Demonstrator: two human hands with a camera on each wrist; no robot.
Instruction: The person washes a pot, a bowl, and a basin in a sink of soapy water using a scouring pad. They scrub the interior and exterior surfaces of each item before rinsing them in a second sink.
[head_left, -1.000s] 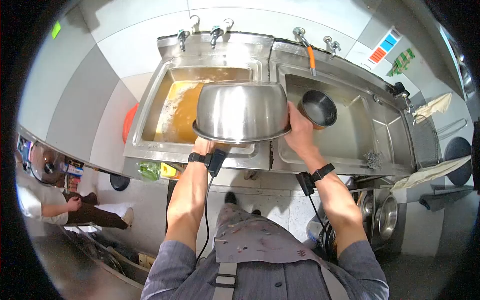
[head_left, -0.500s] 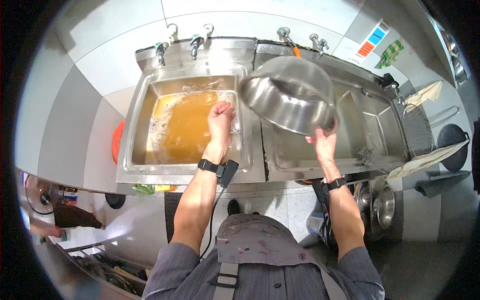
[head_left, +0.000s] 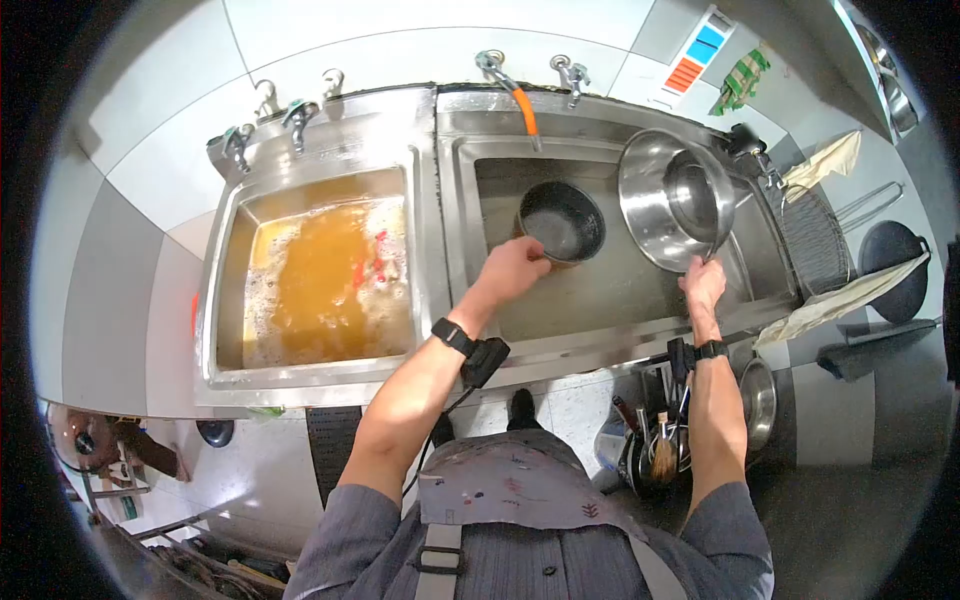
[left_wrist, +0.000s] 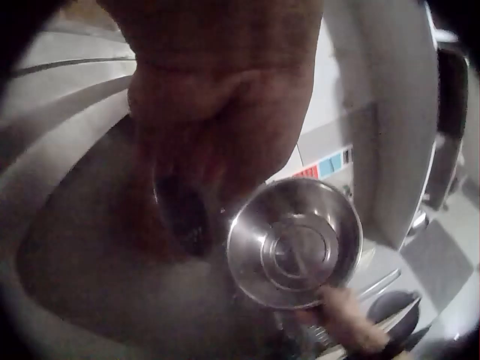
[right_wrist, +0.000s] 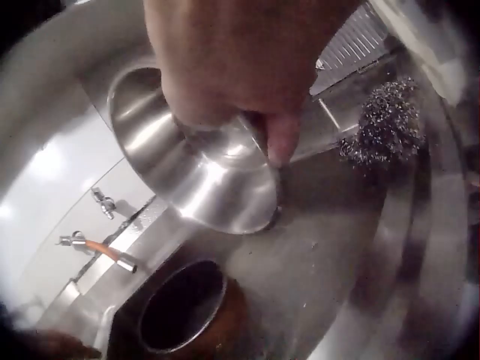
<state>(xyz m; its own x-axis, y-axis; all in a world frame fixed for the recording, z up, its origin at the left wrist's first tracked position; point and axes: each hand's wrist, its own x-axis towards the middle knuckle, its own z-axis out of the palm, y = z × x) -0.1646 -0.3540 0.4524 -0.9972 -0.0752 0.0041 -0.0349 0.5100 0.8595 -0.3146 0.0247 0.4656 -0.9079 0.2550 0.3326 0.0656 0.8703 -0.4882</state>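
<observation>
In the head view my right hand grips the rim of a large steel mixing bowl. The bowl is tilted on its side over the right part of the sink, its inside facing left. Fingers and thumb of my left hand pinch the near left rim of a round pot, dark inside and brownish outside, standing in the right basin. The right wrist view shows the bowl under my right hand, and the pot below. In the left wrist view the pot lies in shadow, partly covered by my left hand.
The left basin holds brownish soapy water with red bits in the foam. A faucet with an orange hose hangs over the right basin. A steel scouring pad lies by the front edge. Strainer and dark pan are at right.
The bowl, first held upside down in both hands over the left basin, has moved right and turned on its side in my right hand. My left hand has let go and moved to the pot.
</observation>
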